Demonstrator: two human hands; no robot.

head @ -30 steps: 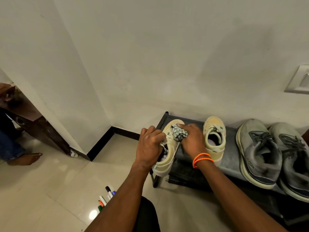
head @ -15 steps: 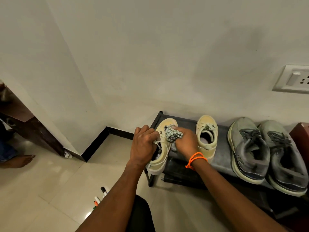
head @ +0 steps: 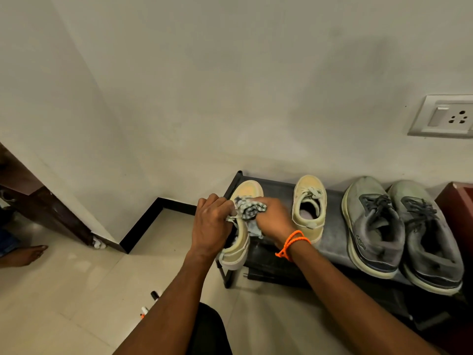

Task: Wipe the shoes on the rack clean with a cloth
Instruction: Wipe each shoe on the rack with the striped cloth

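Note:
A low black shoe rack [head: 332, 235] stands against the wall. My left hand [head: 211, 224] grips a cream sneaker [head: 240, 242] at the rack's left end, tilted on its side. My right hand [head: 272, 219], with an orange wrist band, presses a crumpled checked cloth [head: 249, 210] onto the sneaker's upper near the laces. The other cream sneaker [head: 308, 203] sits upright on the rack just right of my hands. Two grey sneakers [head: 401, 226] rest side by side further right.
A wall socket plate [head: 442, 116] is mounted upper right. Several marker pens [head: 151, 303] lie on the tiled floor below my left forearm. Another person's bare foot [head: 24, 254] shows at far left beside a dark wooden door frame [head: 48, 208]. A maroon object [head: 458, 203] borders the rack's right.
My right hand has dragged the cloth from the toe area back toward the sneaker's laces and opening. The camera view has shifted, showing more of the wall socket.

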